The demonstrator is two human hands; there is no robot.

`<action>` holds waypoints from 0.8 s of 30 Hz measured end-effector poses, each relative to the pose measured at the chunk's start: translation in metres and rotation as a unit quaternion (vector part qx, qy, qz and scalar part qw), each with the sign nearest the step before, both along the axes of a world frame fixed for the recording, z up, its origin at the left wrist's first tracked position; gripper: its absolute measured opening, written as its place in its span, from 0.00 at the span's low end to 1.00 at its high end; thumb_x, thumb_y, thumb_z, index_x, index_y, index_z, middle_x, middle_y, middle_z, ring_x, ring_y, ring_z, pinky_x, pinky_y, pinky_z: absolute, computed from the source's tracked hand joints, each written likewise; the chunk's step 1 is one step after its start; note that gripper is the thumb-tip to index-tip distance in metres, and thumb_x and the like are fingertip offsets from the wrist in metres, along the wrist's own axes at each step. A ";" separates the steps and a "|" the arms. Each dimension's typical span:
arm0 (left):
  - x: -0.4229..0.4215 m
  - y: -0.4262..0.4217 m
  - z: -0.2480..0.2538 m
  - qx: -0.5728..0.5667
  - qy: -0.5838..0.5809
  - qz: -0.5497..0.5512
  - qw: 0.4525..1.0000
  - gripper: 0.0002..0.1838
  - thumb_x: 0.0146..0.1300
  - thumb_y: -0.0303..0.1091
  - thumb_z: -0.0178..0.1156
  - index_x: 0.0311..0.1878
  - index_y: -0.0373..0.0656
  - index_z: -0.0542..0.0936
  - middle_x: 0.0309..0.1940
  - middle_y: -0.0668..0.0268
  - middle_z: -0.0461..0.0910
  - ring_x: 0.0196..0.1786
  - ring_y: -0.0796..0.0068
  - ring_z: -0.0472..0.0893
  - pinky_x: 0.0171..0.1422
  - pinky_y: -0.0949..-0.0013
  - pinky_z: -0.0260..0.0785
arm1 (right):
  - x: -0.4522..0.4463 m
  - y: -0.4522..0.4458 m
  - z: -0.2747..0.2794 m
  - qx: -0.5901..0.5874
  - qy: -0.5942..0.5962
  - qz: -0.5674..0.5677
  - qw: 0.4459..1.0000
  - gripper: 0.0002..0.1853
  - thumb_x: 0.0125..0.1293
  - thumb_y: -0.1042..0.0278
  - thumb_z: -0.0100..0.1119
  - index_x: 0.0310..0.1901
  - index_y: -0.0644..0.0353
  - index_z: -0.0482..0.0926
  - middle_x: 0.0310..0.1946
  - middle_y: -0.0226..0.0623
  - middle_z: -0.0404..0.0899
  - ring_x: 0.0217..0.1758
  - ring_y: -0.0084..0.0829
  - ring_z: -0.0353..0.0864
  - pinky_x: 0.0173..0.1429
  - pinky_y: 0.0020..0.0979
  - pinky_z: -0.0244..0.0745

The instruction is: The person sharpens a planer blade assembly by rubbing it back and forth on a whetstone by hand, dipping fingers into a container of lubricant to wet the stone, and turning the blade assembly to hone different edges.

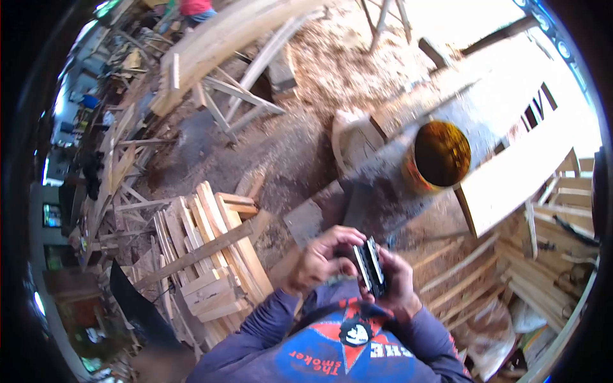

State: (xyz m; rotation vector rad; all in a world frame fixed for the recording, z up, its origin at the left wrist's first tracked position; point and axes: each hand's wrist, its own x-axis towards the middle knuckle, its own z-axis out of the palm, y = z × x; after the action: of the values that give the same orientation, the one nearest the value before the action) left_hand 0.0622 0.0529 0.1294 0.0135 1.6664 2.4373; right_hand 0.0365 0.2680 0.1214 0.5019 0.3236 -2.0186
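A small black, flat rectangular object with pale edges (370, 268) is held in front of my chest; its exact kind is unclear. My left hand (322, 258) is curled, its fingertips pinching the object's upper left edge. On the other side, my right hand (397, 281) wraps round the object's right side and lower end. Just beyond my hands lies a worn grey bench plank (383, 198). A round tin (418, 175) with brownish liquid or residue inside stands on it.
Stacked cut boards (211, 242) lie at left, with a long plank on trestles (223, 41) behind. A pale board (511, 185) juts in at right, above slatted timber (472, 281). Wood shavings (338, 70) cover the ground. Another person (196, 9) is at upper left.
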 end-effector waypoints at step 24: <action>0.061 -0.036 0.028 0.109 -0.079 0.189 0.973 0.30 0.78 0.26 0.60 0.79 0.31 0.66 0.72 0.55 0.75 0.73 0.68 0.76 0.78 0.64 0.68 | 0.011 -0.094 0.013 0.332 0.583 -0.084 0.737 0.24 0.75 0.68 0.68 0.66 0.62 0.69 0.52 0.41 0.82 0.52 0.26 0.82 0.55 0.30 0.81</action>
State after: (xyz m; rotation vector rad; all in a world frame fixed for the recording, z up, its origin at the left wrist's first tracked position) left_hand 0.1236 0.0169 0.1572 -0.4972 1.4333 2.7946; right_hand 0.0478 0.1743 0.1349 -0.4541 1.8587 -2.1035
